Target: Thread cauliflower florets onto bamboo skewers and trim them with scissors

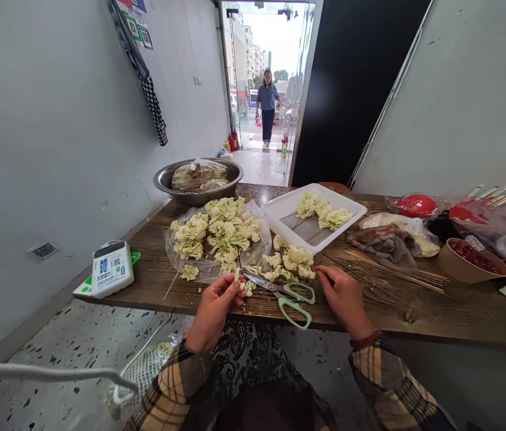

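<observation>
Left hand (214, 308) at the near edge of the wooden table (151, 239): thumb and fingers pinch a small floret (237, 277) — its pale stem end pointing up. The right hand (342, 299) lies to the other side of the scissors (279, 290), fingers bent, thumb and forefinger close together beside a loose cluster of cauliflower (297, 261); whether they grip anything cannot be told. The scissors (green-handled) rest between the two hands, blades directed toward the left hand. Beyond them, the main cauliflower heap (230, 230) sits on a clear plastic bag (259, 216), thin sticks lying across it. To its right, a white tray (342, 231) holds skewered cauliflower (336, 218); behind the heap stands a metal basin (167, 185). Bare skewers (408, 272) and a crumpled cloth (385, 245) lie farther right — near a paper bowl (468, 263) with red contents.
</observation>
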Available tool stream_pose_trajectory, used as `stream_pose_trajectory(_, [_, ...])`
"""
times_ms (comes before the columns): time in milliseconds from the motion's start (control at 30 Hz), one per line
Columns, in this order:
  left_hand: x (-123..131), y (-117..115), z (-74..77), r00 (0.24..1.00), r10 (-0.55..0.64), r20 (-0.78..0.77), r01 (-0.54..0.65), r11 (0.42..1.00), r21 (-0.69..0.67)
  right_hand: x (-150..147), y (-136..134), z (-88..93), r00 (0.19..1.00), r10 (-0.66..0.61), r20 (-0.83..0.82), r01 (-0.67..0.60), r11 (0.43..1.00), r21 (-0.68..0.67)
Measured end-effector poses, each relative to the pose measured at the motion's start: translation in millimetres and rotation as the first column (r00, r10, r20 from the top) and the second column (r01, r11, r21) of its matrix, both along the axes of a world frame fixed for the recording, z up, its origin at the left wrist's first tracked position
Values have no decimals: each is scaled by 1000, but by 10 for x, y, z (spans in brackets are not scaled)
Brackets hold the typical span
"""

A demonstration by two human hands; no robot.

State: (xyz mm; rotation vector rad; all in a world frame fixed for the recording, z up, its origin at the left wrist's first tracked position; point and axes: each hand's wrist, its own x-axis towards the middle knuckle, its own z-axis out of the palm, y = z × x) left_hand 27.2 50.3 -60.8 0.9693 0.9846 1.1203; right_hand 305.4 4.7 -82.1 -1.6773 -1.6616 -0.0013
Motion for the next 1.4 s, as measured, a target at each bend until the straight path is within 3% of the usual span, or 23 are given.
stream_pose_trajectory(133, [17, 9, 4, 1000, 2, 3, -2, 1000, -13, -52, -38, 98, 996, 29, -82, -24, 998, 59])
stream_pose_trajectory(233, [17, 27, 56, 1000, 13, 25, -12, 999, -31, -109, -16, 179, 957, 81, -277, -61, 995, 78])
stream_pose_trajectory(333, [22, 67, 175, 999, 25, 33, -25, 1000, -6, -132, 55, 264, 880, 98, -465, -73, 995, 73])
stream_pose_trajectory(533, [132, 277, 501, 999, 2, 41, -7, 993, 117, -191, 267, 539, 827, 147, -542, -122, 989, 82])
stream_pose_trajectory(667, [293, 500, 611, 993, -25, 112, 8, 989, 149, -288, 430, 711, 783, 183, -594, -177, 982, 69])
stream_pose_trajectory(867, [573, 798, 447, 975, 111, 192, -148, 969, 195, -352, 594, 718, 771, 168, -614, -157, 985, 73])
stream_pose_trajectory(1000, [583, 915, 355, 960, 210, 187, -254, 933, 256, -343, 611, 657, 812, 163, -561, -130, 987, 98])
stream_pose_trajectory(1067, [492, 856, 393, 962, 227, 155, -265, 911, 315, -341, 596, 646, 826, 147, -543, -99, 988, 118])
stream_pose_trajectory(1167, [276, 537, 448, 962, 272, 29, -255, 850, 461, -354, 574, 642, 819, 130, -559, -56, 987, 147])
stream_pose_trajectory(1267, [85, 77, 314, 916, 356, -184, -175, 768, 616, -374, 564, 636, 792, 155, -591, -50, 981, 190])
stream_pose_trajectory(1333, [32, -151, 95, 833, 363, -416, 54, 696, 716, -380, 560, 628, 779, 173, -602, -54, 976, 211])
stream_pose_trajectory(1400, [55, -242, -164, 707, 394, -587, 340, 538, 771, -374, 557, 616, 781, 180, -598, -60, 975, 214])
